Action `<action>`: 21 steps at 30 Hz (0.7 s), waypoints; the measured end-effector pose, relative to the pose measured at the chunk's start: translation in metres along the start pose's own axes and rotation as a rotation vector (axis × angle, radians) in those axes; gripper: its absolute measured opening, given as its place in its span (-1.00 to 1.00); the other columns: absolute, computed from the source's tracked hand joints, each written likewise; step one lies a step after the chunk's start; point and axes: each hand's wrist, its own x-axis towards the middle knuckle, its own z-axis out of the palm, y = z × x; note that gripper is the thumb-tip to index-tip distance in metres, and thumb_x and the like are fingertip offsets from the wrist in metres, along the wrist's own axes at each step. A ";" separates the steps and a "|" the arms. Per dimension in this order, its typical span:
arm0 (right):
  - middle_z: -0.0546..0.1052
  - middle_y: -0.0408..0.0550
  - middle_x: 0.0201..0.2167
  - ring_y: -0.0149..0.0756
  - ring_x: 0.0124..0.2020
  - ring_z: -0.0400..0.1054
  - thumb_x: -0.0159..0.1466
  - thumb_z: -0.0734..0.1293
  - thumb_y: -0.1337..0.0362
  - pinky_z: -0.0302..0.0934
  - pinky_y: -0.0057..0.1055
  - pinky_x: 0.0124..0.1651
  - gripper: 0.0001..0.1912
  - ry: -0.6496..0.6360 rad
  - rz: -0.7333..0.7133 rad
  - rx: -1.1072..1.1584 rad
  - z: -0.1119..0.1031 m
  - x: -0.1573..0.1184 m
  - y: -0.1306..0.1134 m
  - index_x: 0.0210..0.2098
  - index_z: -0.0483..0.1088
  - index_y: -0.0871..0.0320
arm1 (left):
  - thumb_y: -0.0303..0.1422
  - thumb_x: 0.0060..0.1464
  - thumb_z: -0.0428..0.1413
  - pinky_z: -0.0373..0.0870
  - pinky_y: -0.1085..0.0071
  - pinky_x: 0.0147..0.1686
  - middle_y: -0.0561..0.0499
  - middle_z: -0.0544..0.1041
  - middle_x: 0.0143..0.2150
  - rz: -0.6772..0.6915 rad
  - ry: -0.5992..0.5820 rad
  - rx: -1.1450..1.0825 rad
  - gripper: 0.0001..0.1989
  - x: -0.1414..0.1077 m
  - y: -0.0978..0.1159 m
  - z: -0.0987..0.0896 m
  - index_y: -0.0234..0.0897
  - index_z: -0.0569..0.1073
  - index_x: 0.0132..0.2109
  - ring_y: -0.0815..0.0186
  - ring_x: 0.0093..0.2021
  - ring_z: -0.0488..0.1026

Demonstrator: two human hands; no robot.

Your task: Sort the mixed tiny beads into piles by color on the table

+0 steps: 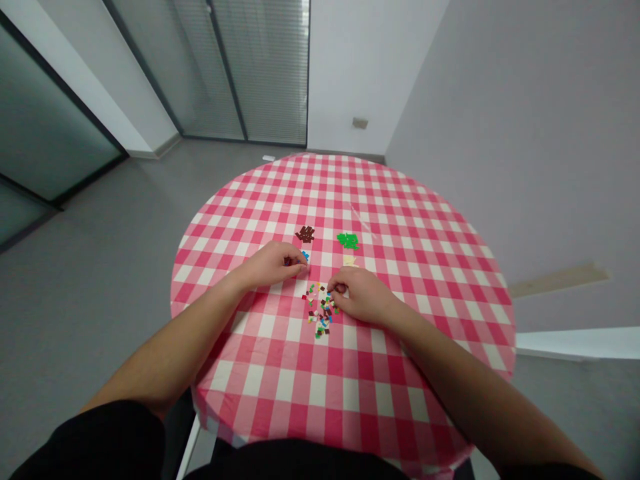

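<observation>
A mixed heap of tiny coloured plastic bricks (320, 310) lies on a round table's pink-and-white gingham cloth (270, 373), near the middle. My right hand (361, 297) rests at the heap's right side, its curled fingertips over the top edge. My left hand (273, 265) is pinched shut just above the heap, and a small dark red brick (289, 262) shows at its fingertips. Beyond it lie a small blue group (305, 256) and a brown group (305, 234). A green group (347, 241) and a cream group (350, 261) lie beyond my right hand.
The cloth's round edge runs around the hands, and my dark-clothed lap (290, 463) sits at the near edge. Beyond the table are a grey floor (100, 267), a pale wall (500, 120) and glass panels with blinds (260, 67).
</observation>
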 end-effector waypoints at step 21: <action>0.55 -0.01 -0.33 -0.27 -0.28 0.37 0.34 0.31 0.38 0.10 -0.38 -0.27 -0.82 -0.115 -0.073 -0.134 0.001 0.005 -0.002 -0.23 0.59 0.15 | -0.39 0.15 0.12 0.32 0.46 -0.32 -0.01 0.64 -0.30 -0.005 -0.040 0.018 -0.82 0.001 0.003 0.000 -0.29 0.62 -0.23 0.34 -0.34 0.51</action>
